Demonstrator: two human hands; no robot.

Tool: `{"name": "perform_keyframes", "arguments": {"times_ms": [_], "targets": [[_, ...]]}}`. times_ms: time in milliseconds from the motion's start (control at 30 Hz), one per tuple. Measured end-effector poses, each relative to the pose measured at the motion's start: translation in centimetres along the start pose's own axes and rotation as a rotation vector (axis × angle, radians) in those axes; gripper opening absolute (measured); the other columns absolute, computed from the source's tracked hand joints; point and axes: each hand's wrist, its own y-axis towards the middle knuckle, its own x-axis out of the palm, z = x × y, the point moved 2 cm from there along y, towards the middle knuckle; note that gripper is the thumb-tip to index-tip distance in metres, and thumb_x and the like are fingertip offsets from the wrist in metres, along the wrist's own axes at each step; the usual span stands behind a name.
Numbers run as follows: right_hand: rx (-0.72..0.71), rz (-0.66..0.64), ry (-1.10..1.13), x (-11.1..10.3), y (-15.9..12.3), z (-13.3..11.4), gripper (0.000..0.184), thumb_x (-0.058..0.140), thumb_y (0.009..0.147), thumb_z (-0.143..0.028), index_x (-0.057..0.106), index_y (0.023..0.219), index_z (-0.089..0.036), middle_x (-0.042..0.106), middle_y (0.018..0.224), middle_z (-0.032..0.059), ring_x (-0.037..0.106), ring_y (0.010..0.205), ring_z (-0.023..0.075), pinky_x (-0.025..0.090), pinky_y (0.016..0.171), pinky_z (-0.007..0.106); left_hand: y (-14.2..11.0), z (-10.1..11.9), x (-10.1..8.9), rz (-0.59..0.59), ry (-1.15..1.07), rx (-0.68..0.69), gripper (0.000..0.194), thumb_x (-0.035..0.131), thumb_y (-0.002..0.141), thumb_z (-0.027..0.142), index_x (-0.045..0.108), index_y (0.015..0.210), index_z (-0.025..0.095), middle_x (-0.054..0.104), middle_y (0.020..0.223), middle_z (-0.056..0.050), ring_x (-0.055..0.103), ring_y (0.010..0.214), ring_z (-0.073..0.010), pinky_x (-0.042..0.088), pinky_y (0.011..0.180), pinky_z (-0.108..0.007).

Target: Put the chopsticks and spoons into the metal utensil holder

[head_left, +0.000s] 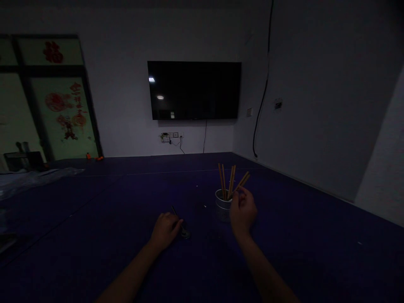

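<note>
Near the middle of the purple tabletop (126,235), my left hand (164,230) is closed round the handle of a dark metal spoon (185,233). The spoon's bowl points toward me, and its handle tip sticks out past my fingers. To the right stands a round, see-through holder (222,210) with a pale rim. Several wooden chopsticks (231,181) lean upright in it. My right hand (244,212) is beside the holder's right rim, its fingers pinched on a pair of tilted chopsticks (243,180). Their lower ends are at the rim, partly hidden by my hand.
Crumpled clear plastic (41,181) lies on the left of the table, near a dark container (25,160). Small orange things (99,158) lie at the far edge. A black cable (260,109) hangs down the right wall, and a television (194,90) is mounted ahead.
</note>
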Motion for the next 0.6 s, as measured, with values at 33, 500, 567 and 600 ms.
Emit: {"name": "perform_keyframes", "arguments": {"times_ms": [33,500,567,600], "targets": [[-0.048,-0.025,0.01,0.1,-0.4,-0.4,0.043,0.041,0.084,-0.046,0.06,0.105,-0.014,0.065,0.08,0.0079,0.058,0.066,0.0186,0.041,0.062,0.028,0.0,-0.1,0.0,0.007,0.018,-0.027,0.036,0.037,0.091,0.035,0.061,0.07,0.019,0.065,0.07,-0.004,0.056,0.07,-0.0162,0.036,0.066,-0.029],[-0.509,-1.225,-0.338,3.9,-9.1,-3.0,0.02,0.055,0.082,-0.039,0.068,0.081,-0.024,0.072,0.083,0.0019,0.065,0.078,0.018,0.038,0.064,0.024,0.0,-1.7,0.2,0.057,0.179,-0.312,0.038,0.038,0.089,0.035,0.058,0.062,0.018,0.06,0.057,-0.001,0.052,0.054,-0.0122,0.025,0.052,-0.024],[-0.484,-1.215,-0.355,3.9,-9.3,-3.0,0.019,0.055,0.081,-0.039,0.067,0.08,-0.024,0.072,0.082,0.0015,0.065,0.078,0.0181,0.037,0.063,0.024,0.0,-1.8,0.5,0.039,0.184,-0.315,0.036,0.04,0.087,0.033,0.057,0.06,0.017,0.059,0.056,-0.001,0.051,0.053,-0.0117,0.024,0.052,-0.024],[-0.474,-1.201,-0.365,3.9,-9.3,-2.9,0.019,0.055,0.082,-0.039,0.067,0.079,-0.024,0.071,0.08,0.0015,0.065,0.076,0.018,0.037,0.062,0.024,0.0,-1.8,0.6,0.026,0.185,-0.314,0.035,0.041,0.087,0.032,0.057,0.06,0.017,0.059,0.056,-0.001,0.05,0.053,-0.0117,0.024,0.052,-0.024]]}}
